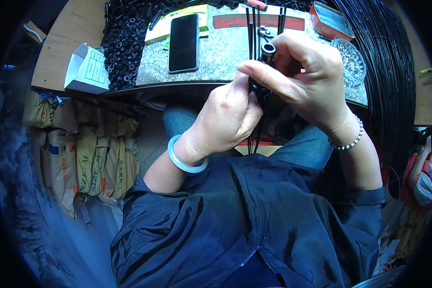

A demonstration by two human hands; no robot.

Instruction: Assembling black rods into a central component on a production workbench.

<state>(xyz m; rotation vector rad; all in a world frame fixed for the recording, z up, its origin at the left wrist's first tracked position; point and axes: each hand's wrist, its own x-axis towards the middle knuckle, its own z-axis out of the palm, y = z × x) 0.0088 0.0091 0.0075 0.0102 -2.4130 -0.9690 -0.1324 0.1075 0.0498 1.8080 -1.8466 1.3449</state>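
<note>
Above the near edge of the table, my two hands meet around a small black tubular piece (268,51) with a round hole at its top. My right hand (314,72) has its fingers closed on this piece, its thumb reaching across toward the left. Just below and to the left, my left hand (225,113) is curled shut around the black thin rods (258,135), which come out under it toward my lap. More black rods (250,33) stick up beyond the hands over the table. The join between rods and tubular piece is largely hidden by my fingers.
Behind my hands is a speckled work board (221,53) bearing a dark phone (183,43), a red box (332,21) and a clear dish (350,60) of small bits. Black ring-like parts (122,57) heap up leftward, beside a white box (89,69). Long black rods (391,62) hang at right.
</note>
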